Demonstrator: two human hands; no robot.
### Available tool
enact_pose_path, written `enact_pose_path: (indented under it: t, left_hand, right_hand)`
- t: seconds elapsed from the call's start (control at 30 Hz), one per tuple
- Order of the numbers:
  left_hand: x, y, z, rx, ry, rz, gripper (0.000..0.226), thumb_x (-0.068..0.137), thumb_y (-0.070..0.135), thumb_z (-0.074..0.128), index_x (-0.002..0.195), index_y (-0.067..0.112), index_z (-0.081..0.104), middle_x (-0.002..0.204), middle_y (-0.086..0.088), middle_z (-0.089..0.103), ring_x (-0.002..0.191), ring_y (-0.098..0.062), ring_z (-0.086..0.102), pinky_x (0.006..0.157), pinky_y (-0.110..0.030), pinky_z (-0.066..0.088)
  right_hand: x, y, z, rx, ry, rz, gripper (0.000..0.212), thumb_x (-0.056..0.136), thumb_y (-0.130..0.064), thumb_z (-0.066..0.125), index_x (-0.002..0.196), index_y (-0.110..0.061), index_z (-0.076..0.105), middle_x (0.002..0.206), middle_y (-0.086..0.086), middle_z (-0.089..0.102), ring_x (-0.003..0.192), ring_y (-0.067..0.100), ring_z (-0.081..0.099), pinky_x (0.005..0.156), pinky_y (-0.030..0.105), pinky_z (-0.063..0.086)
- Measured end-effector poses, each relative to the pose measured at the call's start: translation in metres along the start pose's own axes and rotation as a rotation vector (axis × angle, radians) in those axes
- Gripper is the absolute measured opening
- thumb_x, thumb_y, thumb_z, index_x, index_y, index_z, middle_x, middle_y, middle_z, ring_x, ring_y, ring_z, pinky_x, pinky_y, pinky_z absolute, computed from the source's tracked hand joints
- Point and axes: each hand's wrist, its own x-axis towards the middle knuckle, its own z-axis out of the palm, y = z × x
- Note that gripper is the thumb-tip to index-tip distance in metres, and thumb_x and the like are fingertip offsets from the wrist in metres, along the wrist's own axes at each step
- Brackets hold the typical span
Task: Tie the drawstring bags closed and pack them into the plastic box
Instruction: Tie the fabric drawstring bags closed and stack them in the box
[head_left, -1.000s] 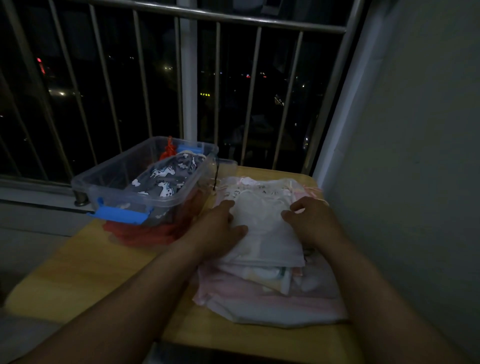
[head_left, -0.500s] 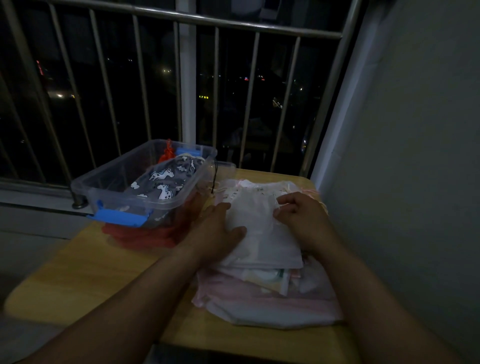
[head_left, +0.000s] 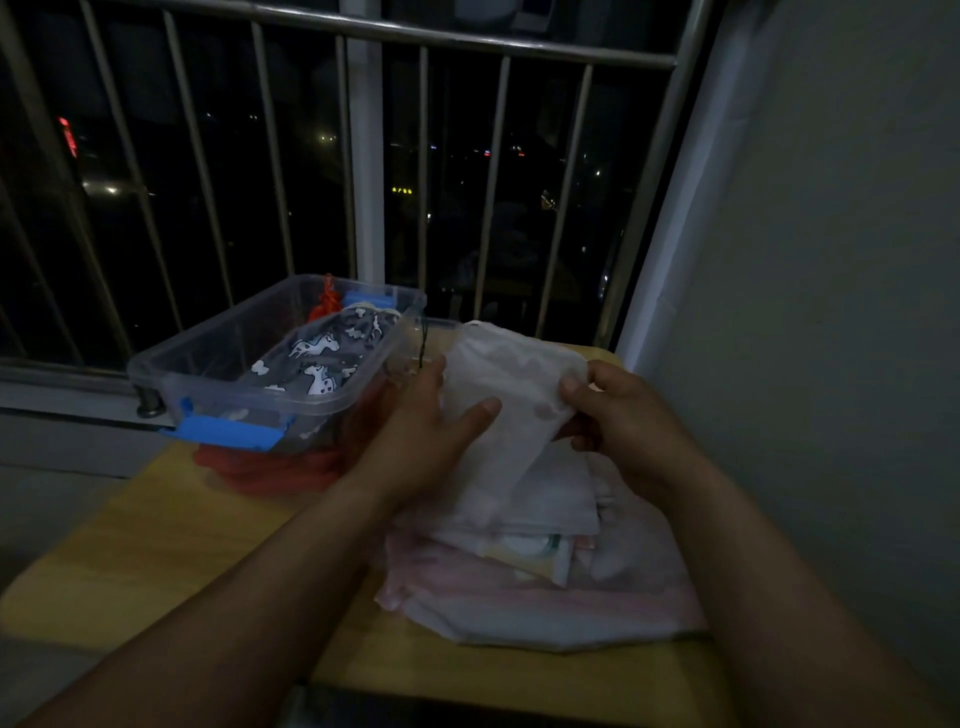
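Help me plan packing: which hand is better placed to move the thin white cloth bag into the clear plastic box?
Likely the left hand: it holds the white cloth bag nearest the plastic box; the right hand grips its far side.

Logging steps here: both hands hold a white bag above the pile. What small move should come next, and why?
The left hand and right hand hold the white bag off the pile, and no knot shows. So probably: find its mouth and draw it shut, since tying precedes the box.
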Motion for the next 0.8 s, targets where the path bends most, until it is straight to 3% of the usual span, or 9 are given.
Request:
enact_pose_path:
  t: [0.1,0.2,0.3,0.37,0.57,0.67,0.73,0.8]
  left_hand:
    - [-0.002,0.011,-0.001,-0.037,0.065,-0.098,0.043,0.097,0.043,0.067,0.13,0.015,0.059,0.112,-0.001,0.07,0.099,-0.015,0.068,0.086,-0.036,0.057]
    - [-0.002,0.012,0.001,-0.115,0.059,-0.124,0.021,0.103,0.025,0.061,0.107,0.008,0.071,0.09,-0.006,0.075,0.078,-0.02,0.07,0.077,-0.039,0.058]
    - [-0.004,0.008,0.0,-0.183,0.054,-0.152,0.017,0.105,0.018,0.058,0.113,0.014,0.072,0.101,-0.005,0.078,0.092,-0.022,0.075,0.083,-0.038,0.06]
    - [-0.003,0.004,0.0,-0.236,0.067,-0.168,0.019,0.104,0.014,0.058,0.117,0.018,0.071,0.107,-0.006,0.078,0.096,-0.023,0.075,0.085,-0.041,0.061]
    - [-0.002,0.003,0.004,-0.383,-0.037,-0.246,0.037,0.099,0.003,0.061,0.13,0.023,0.063,0.115,-0.01,0.076,0.101,-0.029,0.075,0.091,-0.05,0.061]
    - [-0.002,0.003,0.003,-0.359,-0.026,-0.27,0.041,0.097,0.007,0.066,0.131,0.028,0.058,0.119,-0.011,0.072,0.101,-0.031,0.074,0.09,-0.047,0.061]
    - [-0.001,0.001,0.004,-0.323,0.034,-0.271,0.055,0.095,0.016,0.071,0.143,0.03,0.047,0.121,-0.009,0.066,0.102,-0.027,0.071,0.087,-0.043,0.061]
    - [0.001,-0.004,0.005,-0.173,0.089,-0.202,0.062,0.09,0.032,0.077,0.144,0.028,0.046,0.124,-0.003,0.062,0.106,-0.021,0.067,0.093,-0.042,0.058]
  right_hand:
    - [0.004,0.007,-0.009,0.116,0.017,0.056,0.023,0.104,-0.026,0.057,0.115,-0.008,0.067,0.099,0.013,0.077,0.08,0.025,0.07,0.074,0.04,0.051]
    - [0.008,0.016,-0.005,0.155,0.126,0.101,0.026,0.1,-0.028,0.065,0.118,-0.009,0.066,0.106,0.018,0.074,0.08,0.026,0.07,0.064,0.034,0.055]
    - [0.01,0.021,0.0,0.199,0.175,0.167,0.029,0.097,-0.031,0.067,0.113,-0.007,0.068,0.09,0.014,0.07,0.065,0.023,0.065,0.055,0.03,0.051]
    - [0.011,0.024,0.001,0.227,0.178,0.215,0.024,0.095,-0.036,0.07,0.11,-0.017,0.068,0.087,0.012,0.071,0.065,0.023,0.066,0.054,0.03,0.051]
    - [0.011,0.021,0.002,0.298,0.094,0.255,0.021,0.096,-0.037,0.068,0.11,-0.021,0.069,0.102,0.005,0.078,0.09,0.022,0.074,0.064,0.029,0.055]
    - [0.012,0.023,0.004,0.262,0.127,0.176,0.02,0.099,-0.023,0.064,0.113,-0.012,0.073,0.106,0.008,0.078,0.093,0.023,0.074,0.08,0.036,0.06]
    - [0.014,0.028,0.004,0.173,0.164,0.114,0.024,0.099,-0.019,0.064,0.119,-0.012,0.074,0.11,0.007,0.077,0.1,0.026,0.074,0.09,0.042,0.059]
    - [0.014,0.029,0.003,0.125,0.174,0.081,0.022,0.099,-0.015,0.063,0.118,-0.014,0.075,0.107,0.003,0.078,0.098,0.024,0.074,0.087,0.04,0.06]
